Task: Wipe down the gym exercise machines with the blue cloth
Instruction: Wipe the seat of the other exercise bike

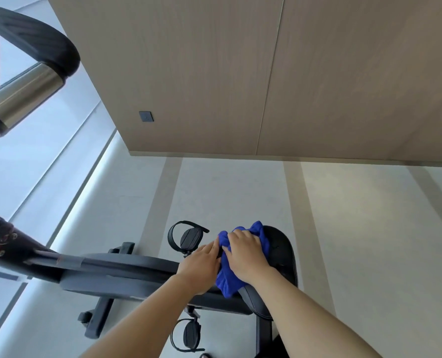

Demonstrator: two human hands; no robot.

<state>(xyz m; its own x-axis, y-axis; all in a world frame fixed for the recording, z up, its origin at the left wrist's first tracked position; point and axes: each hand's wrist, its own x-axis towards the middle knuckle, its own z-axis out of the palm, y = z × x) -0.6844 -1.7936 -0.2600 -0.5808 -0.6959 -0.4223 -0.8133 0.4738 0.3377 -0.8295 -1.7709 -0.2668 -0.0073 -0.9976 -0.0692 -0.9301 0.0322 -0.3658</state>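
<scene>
A black exercise bike lies below me, its body running from lower left to the black saddle at centre right. A crumpled blue cloth lies on the saddle's left part. My right hand presses flat on top of the cloth, fingers spread over it. My left hand rests beside it on the bike's body, its fingertips touching the cloth's left edge. Part of the cloth is hidden under my right hand.
Two black pedals with straps show, one above the bike body and one below. A chrome and black handlebar crosses the upper left. A wood-panelled wall with a grey socket stands ahead, and a pale floor surrounds the bike.
</scene>
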